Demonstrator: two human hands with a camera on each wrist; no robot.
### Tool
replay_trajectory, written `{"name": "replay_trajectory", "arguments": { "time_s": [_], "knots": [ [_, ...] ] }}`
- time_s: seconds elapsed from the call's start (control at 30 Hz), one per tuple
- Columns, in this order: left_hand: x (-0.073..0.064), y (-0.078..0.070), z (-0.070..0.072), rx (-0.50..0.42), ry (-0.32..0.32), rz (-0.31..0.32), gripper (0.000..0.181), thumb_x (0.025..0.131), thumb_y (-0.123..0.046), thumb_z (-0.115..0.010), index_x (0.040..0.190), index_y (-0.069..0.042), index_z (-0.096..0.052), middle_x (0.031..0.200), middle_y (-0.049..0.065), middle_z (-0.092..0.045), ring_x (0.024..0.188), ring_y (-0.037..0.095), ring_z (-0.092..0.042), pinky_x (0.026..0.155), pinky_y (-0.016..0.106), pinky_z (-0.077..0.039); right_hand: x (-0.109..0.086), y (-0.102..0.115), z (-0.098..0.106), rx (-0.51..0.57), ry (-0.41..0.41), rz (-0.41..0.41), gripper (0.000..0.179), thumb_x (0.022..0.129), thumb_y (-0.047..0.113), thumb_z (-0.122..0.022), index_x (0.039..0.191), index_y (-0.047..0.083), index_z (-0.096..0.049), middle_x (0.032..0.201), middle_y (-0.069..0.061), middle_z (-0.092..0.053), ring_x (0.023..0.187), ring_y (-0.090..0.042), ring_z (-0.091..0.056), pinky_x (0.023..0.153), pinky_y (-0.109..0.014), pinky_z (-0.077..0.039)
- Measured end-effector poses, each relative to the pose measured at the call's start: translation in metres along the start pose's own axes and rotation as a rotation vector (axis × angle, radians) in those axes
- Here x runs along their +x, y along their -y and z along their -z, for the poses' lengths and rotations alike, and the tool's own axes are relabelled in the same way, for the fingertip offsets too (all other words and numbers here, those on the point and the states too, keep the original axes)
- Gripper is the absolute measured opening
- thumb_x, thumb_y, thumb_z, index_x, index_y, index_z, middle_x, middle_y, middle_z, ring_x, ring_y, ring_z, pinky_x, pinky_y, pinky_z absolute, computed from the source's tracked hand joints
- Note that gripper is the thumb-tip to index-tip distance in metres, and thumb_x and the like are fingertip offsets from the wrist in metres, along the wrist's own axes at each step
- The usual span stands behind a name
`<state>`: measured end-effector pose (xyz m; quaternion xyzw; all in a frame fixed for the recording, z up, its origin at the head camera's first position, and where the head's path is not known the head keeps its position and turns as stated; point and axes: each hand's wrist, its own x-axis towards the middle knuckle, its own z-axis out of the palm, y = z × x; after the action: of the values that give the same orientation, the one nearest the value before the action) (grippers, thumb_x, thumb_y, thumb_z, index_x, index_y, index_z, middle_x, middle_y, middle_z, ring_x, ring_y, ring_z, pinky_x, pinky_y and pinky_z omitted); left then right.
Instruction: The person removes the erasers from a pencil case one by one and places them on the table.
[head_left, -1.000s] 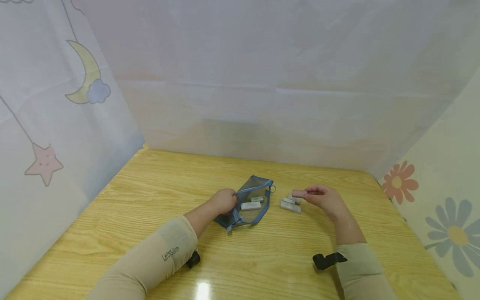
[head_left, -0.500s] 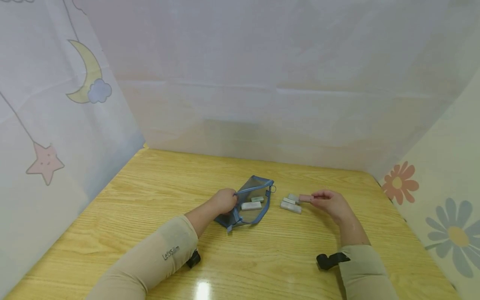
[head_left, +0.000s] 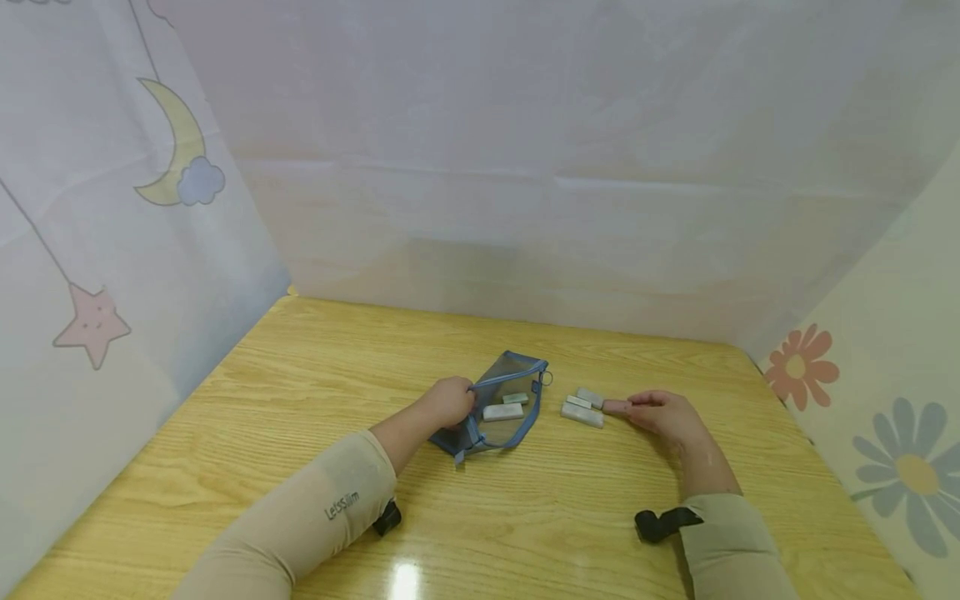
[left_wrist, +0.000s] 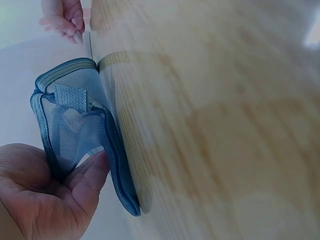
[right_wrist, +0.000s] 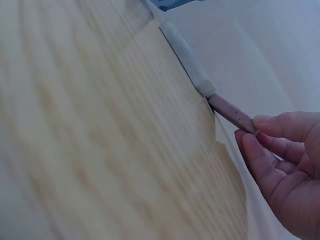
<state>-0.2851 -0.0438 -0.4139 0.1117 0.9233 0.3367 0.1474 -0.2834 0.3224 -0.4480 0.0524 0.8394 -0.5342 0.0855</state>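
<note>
My left hand (head_left: 450,402) grips the near-left side of a blue mesh zip pouch (head_left: 510,364), whose mouth gapes open; in the left wrist view its fingertips (left_wrist: 97,165) reach into the fabric. A white block (head_left: 502,412) and a smaller greenish block (head_left: 515,398) show at the pouch. To the right, my right hand (head_left: 671,417) pinches a small pink rectangular block (head_left: 617,407) by one end, between thumb and fingers. In the right wrist view the pink block (right_wrist: 232,113) slants down toward the table, its far end at a pale grey block (right_wrist: 187,60).
Beside the pouch lie a long pale block (head_left: 582,415), a small light block (head_left: 578,402) and a grey-green block (head_left: 590,397), close together on the wooden table (head_left: 337,358). Printed cloth walls (head_left: 525,208) enclose the back and sides.
My right hand has moved to the right and lower with the pink block, from over the loose blocks to their right side. The left hand and pouch stay put.
</note>
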Motion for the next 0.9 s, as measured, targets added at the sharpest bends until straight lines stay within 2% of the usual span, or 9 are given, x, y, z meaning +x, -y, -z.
{"name": "replay_trajectory", "arguments": {
  "time_s": [0.2, 0.4, 0.63, 0.9],
  "knots": [
    [0.0001, -0.0004, -0.0001, -0.004, -0.003, 0.002, 0.026, 0.093, -0.013, -0.034, 0.077, -0.004, -0.052, 0.069, 0.003, -0.052, 0.057, 0.014, -0.047, 0.046, 0.025, -0.045, 0.0012, -0.0040, -0.0021, -0.007, -0.022, 0.009, 0.038, 0.082, 0.017, -0.060, 0.113, -0.003, -0.050, 0.114, -0.017, -0.048, 0.094, -0.019, -0.049, 0.073, -0.025, -0.047],
    [0.0004, -0.0011, -0.0004, -0.008, -0.003, 0.014, 0.026, 0.093, -0.013, -0.034, 0.075, -0.005, -0.051, 0.069, 0.003, -0.051, 0.057, 0.014, -0.047, 0.046, 0.025, -0.045, -0.0021, -0.0033, -0.0035, -0.107, -0.052, 0.011, 0.042, 0.083, 0.027, -0.058, 0.115, 0.001, -0.052, 0.118, -0.017, -0.047, 0.107, -0.028, -0.041, 0.080, -0.032, -0.042],
    [0.0009, -0.0001, -0.0007, 0.002, -0.001, 0.003, 0.026, 0.093, -0.012, -0.034, 0.074, -0.005, -0.051, 0.068, 0.003, -0.050, 0.057, 0.014, -0.047, 0.046, 0.025, -0.046, -0.0031, 0.0005, -0.0055, -0.188, -0.081, 0.013, 0.042, 0.084, 0.029, -0.057, 0.115, 0.001, -0.052, 0.120, -0.020, -0.045, 0.109, -0.031, -0.039, 0.083, -0.039, -0.039],
    [0.0007, 0.0001, -0.0005, -0.006, 0.004, 0.004, 0.025, 0.093, -0.013, -0.034, 0.075, -0.006, -0.050, 0.069, 0.004, -0.050, 0.058, 0.015, -0.047, 0.047, 0.026, -0.046, -0.0048, 0.0014, -0.0059, -0.153, -0.086, 0.006, 0.041, 0.084, 0.025, -0.056, 0.116, -0.001, -0.051, 0.121, -0.021, -0.044, 0.111, -0.032, -0.038, 0.086, -0.039, -0.038]
  ]
}}
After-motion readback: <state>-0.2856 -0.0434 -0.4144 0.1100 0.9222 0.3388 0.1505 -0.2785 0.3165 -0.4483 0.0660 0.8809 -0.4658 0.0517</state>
